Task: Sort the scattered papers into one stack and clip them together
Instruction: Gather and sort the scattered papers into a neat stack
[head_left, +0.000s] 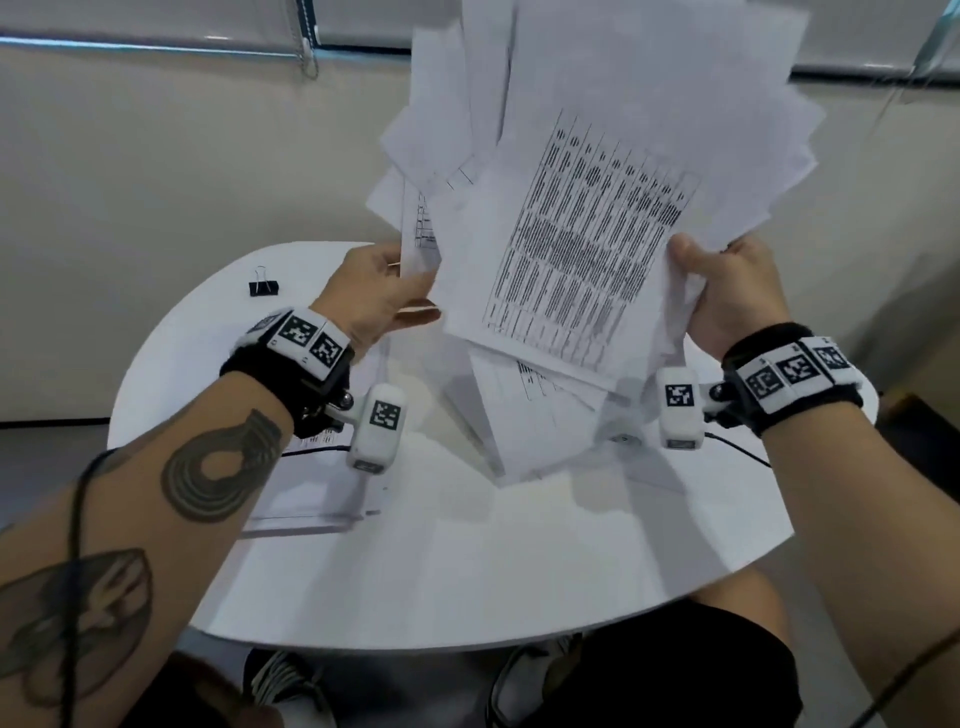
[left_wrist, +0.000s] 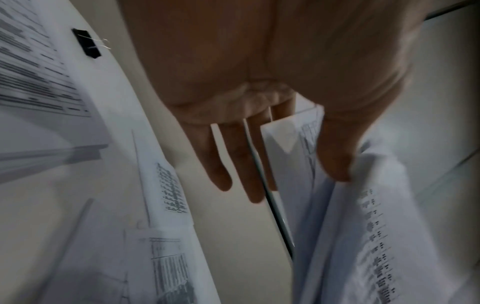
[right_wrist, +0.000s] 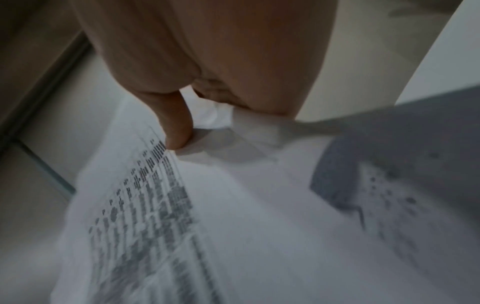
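I hold a loose, uneven bundle of printed papers upright over the round white table. Its lower sheets reach down to the tabletop. My left hand grips the bundle's left edge; in the left wrist view the hand has the thumb on one side of the sheets and straight fingers on the other. My right hand grips the right edge, with its thumb pressed on the front sheet. A black binder clip lies on the table, back left, apart from both hands.
Another flat pile of printed sheets lies on the table under my left forearm. The table's front edge curves just above my knees and shoes. A beige wall and a window sill stand close behind the table.
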